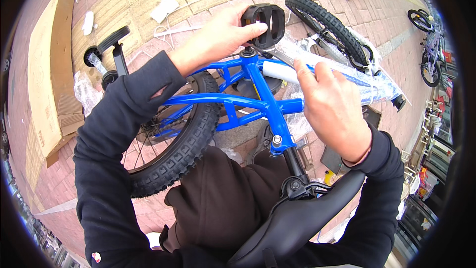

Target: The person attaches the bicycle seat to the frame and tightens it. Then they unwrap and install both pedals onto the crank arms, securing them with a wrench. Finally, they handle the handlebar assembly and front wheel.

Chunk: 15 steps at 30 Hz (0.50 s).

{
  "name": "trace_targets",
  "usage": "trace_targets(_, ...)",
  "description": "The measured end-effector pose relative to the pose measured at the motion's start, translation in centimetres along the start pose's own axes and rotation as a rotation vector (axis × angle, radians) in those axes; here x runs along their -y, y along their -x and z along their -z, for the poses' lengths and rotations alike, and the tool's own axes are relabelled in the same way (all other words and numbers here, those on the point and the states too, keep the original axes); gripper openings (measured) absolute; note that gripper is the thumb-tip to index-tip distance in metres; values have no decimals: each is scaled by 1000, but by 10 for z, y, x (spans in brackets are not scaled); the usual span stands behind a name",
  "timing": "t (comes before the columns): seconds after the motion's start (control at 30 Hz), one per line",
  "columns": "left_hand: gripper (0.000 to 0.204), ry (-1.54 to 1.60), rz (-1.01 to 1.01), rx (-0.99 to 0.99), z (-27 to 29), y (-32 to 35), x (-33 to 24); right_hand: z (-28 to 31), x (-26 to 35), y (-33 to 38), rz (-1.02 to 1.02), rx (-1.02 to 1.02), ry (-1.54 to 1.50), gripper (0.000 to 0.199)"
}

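A blue bicycle frame (264, 92) lies across my lap, with its knobby rear wheel (198, 134) on the left and black saddle (302, 218) toward me. My left hand (215, 34) is closed round a black pedal (275, 26), its thumb along the pedal's side. The pedal sits at the far end of the frame's crank area. My right hand (334, 106) grips a silver metal wrench (275, 55), whose far end reaches to just below the pedal; its exact seating there is hidden.
A cardboard box (49, 69) stands at the left, near training wheels (111, 42) and crumpled plastic (88, 92). A loose front wheel (325, 25) lies beyond the wrapped frame tube. Another bicycle (431, 49) is at the far right.
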<state>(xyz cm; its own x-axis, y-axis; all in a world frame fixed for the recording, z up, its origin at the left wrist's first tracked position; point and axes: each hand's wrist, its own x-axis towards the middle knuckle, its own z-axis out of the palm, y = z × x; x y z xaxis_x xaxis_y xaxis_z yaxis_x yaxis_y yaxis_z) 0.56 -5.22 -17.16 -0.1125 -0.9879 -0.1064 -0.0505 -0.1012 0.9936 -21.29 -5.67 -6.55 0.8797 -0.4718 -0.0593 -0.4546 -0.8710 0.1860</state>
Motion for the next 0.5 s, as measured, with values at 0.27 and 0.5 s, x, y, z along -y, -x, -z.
trace_targets(0.27,26,-61,-33,-36,8,4,1,-47,-70,-12,209,-31,7,42)
trace_targets(0.5,28,49,-39,-67,17,22,0,-154,-73,-125,589,-129,-338,28)
